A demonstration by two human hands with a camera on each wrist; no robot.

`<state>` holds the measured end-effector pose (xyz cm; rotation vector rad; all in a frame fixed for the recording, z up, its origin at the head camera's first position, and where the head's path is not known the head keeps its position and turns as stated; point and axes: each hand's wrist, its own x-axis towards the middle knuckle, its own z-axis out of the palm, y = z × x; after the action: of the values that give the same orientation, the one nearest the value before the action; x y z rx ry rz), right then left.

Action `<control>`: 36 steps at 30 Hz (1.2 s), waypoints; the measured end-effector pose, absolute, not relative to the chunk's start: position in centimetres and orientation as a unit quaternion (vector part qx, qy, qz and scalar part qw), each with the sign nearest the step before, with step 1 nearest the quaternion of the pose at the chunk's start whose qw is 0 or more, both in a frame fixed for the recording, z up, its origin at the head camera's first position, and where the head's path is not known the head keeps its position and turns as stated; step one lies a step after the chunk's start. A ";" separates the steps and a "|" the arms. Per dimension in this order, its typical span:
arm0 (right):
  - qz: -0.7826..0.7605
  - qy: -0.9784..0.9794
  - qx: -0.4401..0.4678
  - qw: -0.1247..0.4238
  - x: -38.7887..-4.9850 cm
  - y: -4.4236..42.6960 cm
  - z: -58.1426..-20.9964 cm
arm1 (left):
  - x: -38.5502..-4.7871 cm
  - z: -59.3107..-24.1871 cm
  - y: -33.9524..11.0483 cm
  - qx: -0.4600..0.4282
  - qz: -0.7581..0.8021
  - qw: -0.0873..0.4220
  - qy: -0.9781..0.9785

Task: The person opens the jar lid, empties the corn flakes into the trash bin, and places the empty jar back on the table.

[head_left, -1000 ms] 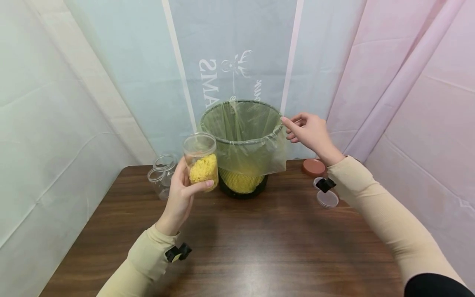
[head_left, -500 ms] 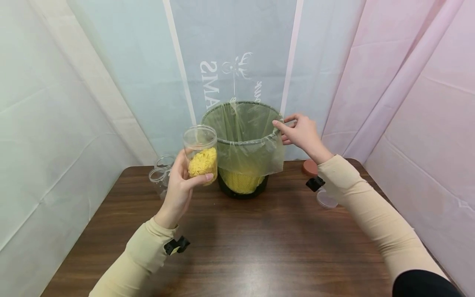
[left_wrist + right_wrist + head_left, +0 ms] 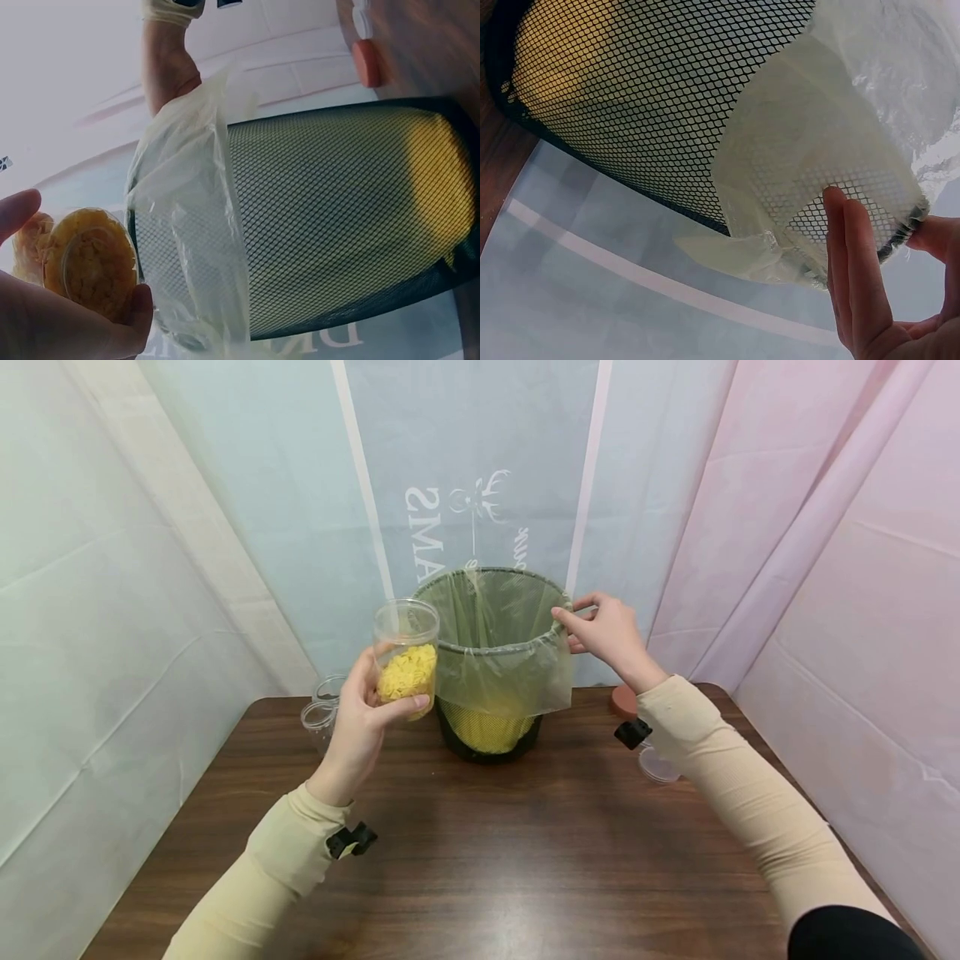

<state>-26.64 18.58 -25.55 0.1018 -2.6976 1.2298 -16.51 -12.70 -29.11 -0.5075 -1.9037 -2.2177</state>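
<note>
My left hand point(image 3: 352, 727) grips a clear lidless jar point(image 3: 407, 620), partly filled with yellow shredded bits point(image 3: 408, 673). It holds the jar, tilted slightly, in the air at the left side of a dark mesh waste bin point(image 3: 457, 727). In the left wrist view the jar's round base point(image 3: 91, 262) faces the camera. A thin translucent bag point(image 3: 506, 681) lines the bin and folds over its rim; yellow material shows through the mesh low down. At the rim's right side, my right hand point(image 3: 609, 637) pinches bag and rim, thumb inside and fingers outside point(image 3: 861, 262).
Clear empty jars point(image 3: 318, 717) stand behind my left hand. A reddish-brown lid point(image 3: 622, 700) and clear discs point(image 3: 660, 767) lie on the right of the wooden table point(image 3: 480, 843), partly hidden by my right sleeve. Curtains point(image 3: 262, 485) surround the table.
My left hand has raised the jar a little. My right hand has moved left from the bag's edge and now holds the bin's rim. The bin stays in place.
</note>
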 end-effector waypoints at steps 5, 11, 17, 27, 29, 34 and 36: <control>0.416 -0.904 0.037 0.090 -26.6 18.6 -25.5 | -17.0 -28.5 -12.9 -0.149 -0.724 0.094 -0.668; 0.417 -0.903 0.035 0.095 -26.5 18.6 -25.5 | -17.6 -28.1 -13.0 -0.135 -0.711 0.100 -0.683; 0.417 -0.903 0.034 0.100 -26.4 18.5 -25.6 | -18.2 -27.7 -13.1 -0.102 -0.721 0.114 -0.675; 0.426 -0.898 0.032 0.103 -26.5 18.4 -25.9 | -19.4 -26.7 -13.3 -0.106 -0.735 0.169 -0.648; 0.430 -0.896 0.030 0.106 -26.5 18.4 -25.9 | -19.7 -26.5 -13.3 -0.107 -0.738 0.184 -0.641; 0.435 -0.893 0.026 0.114 -26.6 18.2 -26.0 | -20.4 -26.0 -13.2 -0.109 -0.745 0.207 -0.625; 0.438 -0.891 0.024 0.117 -26.6 18.2 -26.0 | -20.6 -25.8 -13.1 -0.108 -0.746 0.211 -0.623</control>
<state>-26.64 18.18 -25.97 0.0688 -2.6094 1.2813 -20.61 -13.13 -25.85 -0.3001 -1.7316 -2.0720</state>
